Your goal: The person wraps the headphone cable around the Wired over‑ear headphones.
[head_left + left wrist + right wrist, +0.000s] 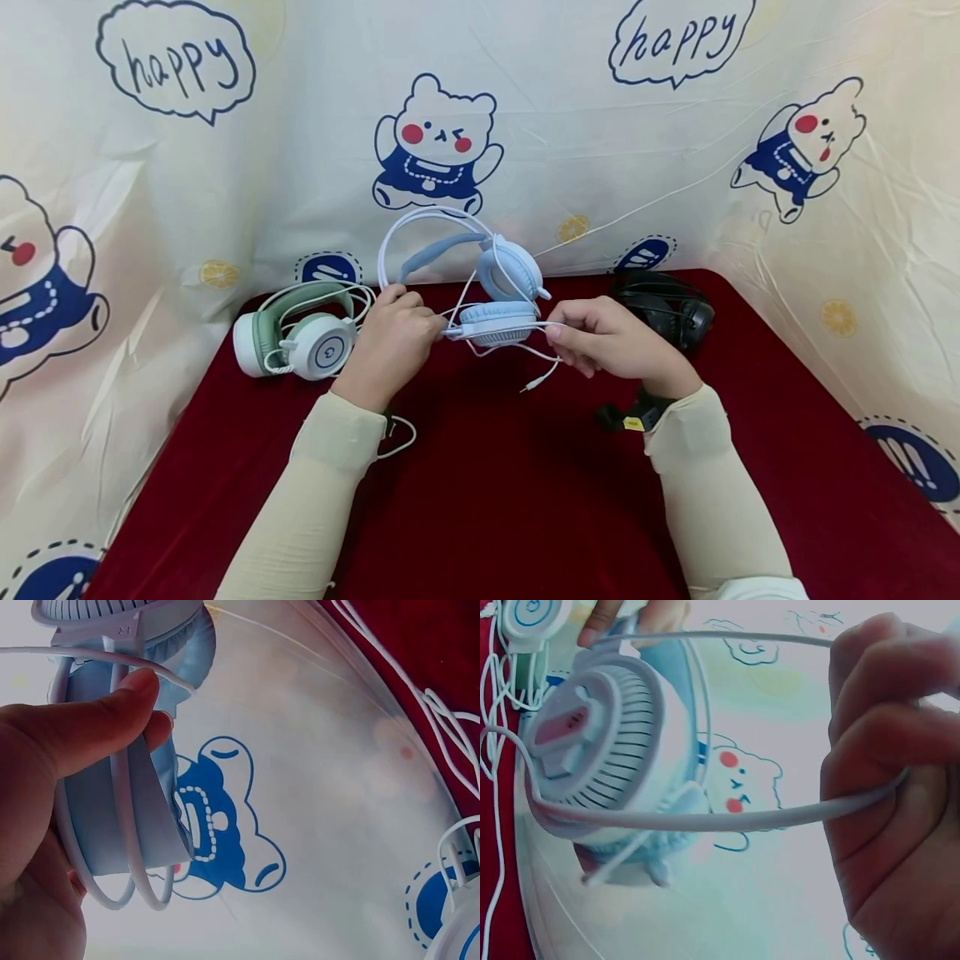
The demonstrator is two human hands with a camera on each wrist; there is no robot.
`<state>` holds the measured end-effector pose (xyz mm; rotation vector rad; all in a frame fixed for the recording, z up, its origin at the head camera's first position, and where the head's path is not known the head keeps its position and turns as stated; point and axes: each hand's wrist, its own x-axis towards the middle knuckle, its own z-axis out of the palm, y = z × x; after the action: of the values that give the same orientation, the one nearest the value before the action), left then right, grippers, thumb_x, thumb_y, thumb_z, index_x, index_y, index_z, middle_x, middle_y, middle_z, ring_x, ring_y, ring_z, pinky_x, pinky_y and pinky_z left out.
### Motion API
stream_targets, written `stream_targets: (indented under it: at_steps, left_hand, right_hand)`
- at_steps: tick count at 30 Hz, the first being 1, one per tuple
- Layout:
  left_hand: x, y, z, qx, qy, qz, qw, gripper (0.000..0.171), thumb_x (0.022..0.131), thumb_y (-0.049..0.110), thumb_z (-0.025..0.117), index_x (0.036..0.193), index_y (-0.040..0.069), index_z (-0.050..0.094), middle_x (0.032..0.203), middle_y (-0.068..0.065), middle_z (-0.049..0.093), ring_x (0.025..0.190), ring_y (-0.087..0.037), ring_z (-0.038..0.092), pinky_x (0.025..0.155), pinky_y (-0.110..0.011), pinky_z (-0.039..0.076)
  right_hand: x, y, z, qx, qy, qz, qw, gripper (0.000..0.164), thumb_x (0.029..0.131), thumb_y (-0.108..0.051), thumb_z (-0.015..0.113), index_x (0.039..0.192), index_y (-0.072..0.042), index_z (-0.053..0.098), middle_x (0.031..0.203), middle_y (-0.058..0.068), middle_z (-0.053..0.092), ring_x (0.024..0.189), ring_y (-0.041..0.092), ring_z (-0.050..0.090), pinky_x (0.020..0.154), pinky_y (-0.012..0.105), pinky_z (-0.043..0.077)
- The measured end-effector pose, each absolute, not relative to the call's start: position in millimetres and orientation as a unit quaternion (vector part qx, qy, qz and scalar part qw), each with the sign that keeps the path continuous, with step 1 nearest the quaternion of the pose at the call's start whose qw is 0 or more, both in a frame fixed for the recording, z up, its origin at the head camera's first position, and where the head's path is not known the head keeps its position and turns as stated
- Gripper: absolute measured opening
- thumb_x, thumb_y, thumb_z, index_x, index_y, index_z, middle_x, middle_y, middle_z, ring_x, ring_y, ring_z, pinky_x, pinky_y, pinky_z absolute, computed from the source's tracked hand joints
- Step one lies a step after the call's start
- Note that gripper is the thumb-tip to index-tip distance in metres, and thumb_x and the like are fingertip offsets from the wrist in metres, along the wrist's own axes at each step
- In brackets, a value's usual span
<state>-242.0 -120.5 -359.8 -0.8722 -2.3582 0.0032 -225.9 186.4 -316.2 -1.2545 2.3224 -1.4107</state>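
Observation:
My left hand (pixel 401 337) grips the headband of light blue and white headphones (pixel 498 323), holding them up above the table. In the left wrist view its thumb (pixel 112 712) presses on the band near one ear cup, over a strand of white cable. To the right, my right hand (pixel 607 337) pinches the white cable (pixel 750 819), which runs taut from the left hand past the ear cup. The right wrist view shows the cable passing into the curled fingers (pixel 870 765). Below that hand dangles the cable's plug end (pixel 534 383).
Green and white headphones (pixel 318 346) with a coiled white cable rest at the left on the red tablecloth (pixel 480 500). Black headphones (pixel 667 312) lie at the back right, behind the right hand. A printed cloth backdrop (pixel 555 150) rises around the table.

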Motion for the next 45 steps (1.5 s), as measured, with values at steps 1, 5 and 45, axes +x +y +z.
stream_targets:
  at_steps: [1, 5, 45]
  left_hand:
    - [-242, -121, -359, -0.326, -0.894, 0.002, 0.307, 0.01, 0.085, 0.007, 0.073, 0.087, 0.014, 0.079, 0.076, -0.002, 0.072, 0.078, -0.022, 0.055, 0.084, -0.037, 0.038]
    - [-241, -121, -358, -0.319, -0.898, -0.001, 0.302, 0.01, 0.085, 0.006, 0.073, 0.086, 0.014, 0.079, 0.076, -0.003, 0.072, 0.079, -0.022, 0.056, 0.084, -0.037, 0.038]
    - [-229, -106, -349, -0.431, -0.855, -0.048, 0.284, 0.014, 0.082, 0.003, 0.076, 0.085, 0.016, 0.079, 0.078, 0.004, 0.071, 0.079, -0.016, 0.053, 0.086, -0.033, 0.036]
  right_hand:
    - [-225, 189, -315, -0.422, 0.77, -0.473, 0.072, 0.014, 0.1, -0.011, 0.054, 0.088, -0.006, 0.059, 0.066, 0.004, 0.056, 0.049, 0.021, 0.052, 0.046, 0.033, 0.048]
    - [-224, 201, -311, -0.446, 0.744, -0.495, 0.044, 0.013, 0.099, -0.006, 0.053, 0.088, -0.005, 0.059, 0.064, 0.004, 0.056, 0.05, 0.02, 0.053, 0.047, 0.033, 0.049]
    - [-248, 250, -316, -0.172, 0.825, -0.506, -0.184, 0.02, 0.091, -0.021, 0.07, 0.097, -0.002, 0.072, 0.086, 0.004, 0.062, 0.082, 0.021, 0.046, 0.066, 0.029, 0.04]
